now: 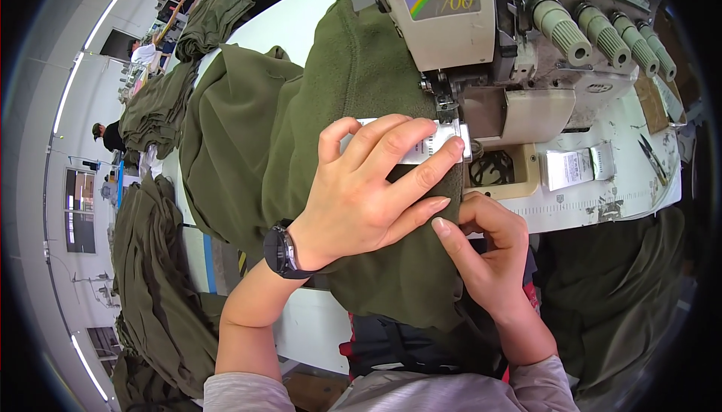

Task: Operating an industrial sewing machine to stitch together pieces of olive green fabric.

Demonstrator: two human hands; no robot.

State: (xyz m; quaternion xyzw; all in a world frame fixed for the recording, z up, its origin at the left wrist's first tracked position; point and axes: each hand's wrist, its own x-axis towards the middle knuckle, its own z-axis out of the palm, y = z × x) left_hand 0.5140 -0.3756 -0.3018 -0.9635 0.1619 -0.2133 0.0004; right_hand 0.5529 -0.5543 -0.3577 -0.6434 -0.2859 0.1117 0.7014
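Olive-green fleece fabric (376, 58) lies across the sewing table and hangs over its front edge. My left hand (368, 179) is open, its fingers spread flat on the fabric and on a white printed label (421, 148). The label sits at the fabric's right edge, just in front of the presser foot (446, 103) of the overlock sewing machine (451, 28). Closer to me, my right hand (492, 250) pinches that same edge, thumb on top and fingers partly hidden beneath. The needle area is too small to make out.
Thread tension knobs (560, 32) line the machine's right side. Below them lie a stack of white labels (569, 167) and tweezers (653, 158). An open compartment (492, 167) holds dark scraps. Piles of green garments (154, 239) stand left; dark green cloth (613, 291) hangs at right.
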